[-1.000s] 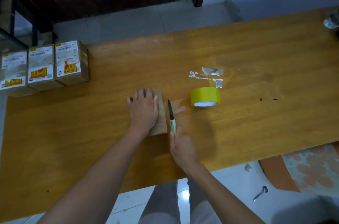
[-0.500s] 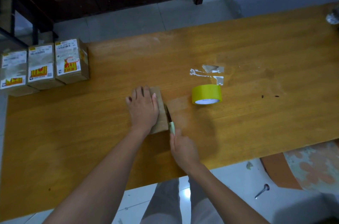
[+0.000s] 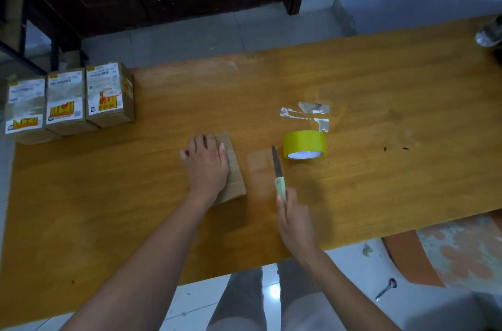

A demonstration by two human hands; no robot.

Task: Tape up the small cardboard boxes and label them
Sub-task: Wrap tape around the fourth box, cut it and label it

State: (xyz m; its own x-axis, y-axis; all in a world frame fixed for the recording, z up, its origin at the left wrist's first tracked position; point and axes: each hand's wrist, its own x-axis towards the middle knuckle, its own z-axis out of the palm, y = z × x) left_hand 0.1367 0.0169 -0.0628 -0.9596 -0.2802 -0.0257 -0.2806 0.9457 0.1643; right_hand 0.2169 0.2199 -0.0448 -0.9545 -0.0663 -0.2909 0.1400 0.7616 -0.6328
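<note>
A small brown cardboard box lies near the middle of the wooden table. My left hand presses flat on top of it and covers most of its lid. My right hand grips a knife with a pale green handle, its dark blade pointing away from me, a little to the right of the box. A loose strip of clear tape lies on the table between box and blade. A yellow tape roll rests just beyond the knife tip.
Three labelled cardboard boxes stand in a row at the table's far left edge. Torn tape scraps stick to the wood behind the roll. A clear bottle sits at the far right corner. A spoon lies on the floor.
The knife was against the box's right side half a second ago; it has now moved away to the right, leaving a tape strip on the table. My left hand stayed on the box.
</note>
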